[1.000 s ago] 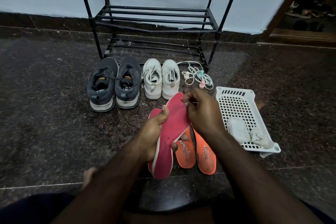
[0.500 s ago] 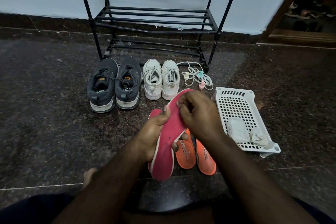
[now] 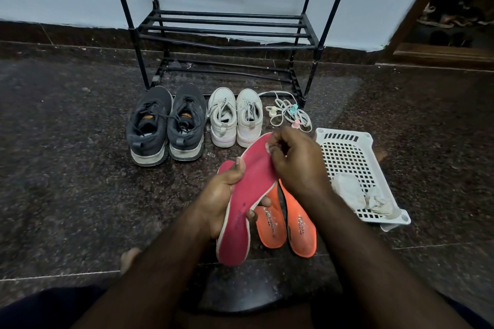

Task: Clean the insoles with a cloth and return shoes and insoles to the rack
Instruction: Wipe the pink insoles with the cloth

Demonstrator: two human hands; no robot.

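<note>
While the left hand (image 3: 224,195) grips the pink insole (image 3: 251,189) mid-length, long axis running heel-near to toe-far, the right hand (image 3: 296,163) pinches something at its toe; cloth (image 3: 350,191) lies right, in the basket (image 3: 344,139).

The dark floor (image 3: 66,168) is under my hands. Past them on the floor sit black shoes (image 3: 165,125), white shoes (image 3: 235,117), laces (image 3: 288,112) and the rack (image 3: 227,32). Orange insoles (image 3: 286,224) lie below them, a basket (image 3: 344,139) to the right.
</note>
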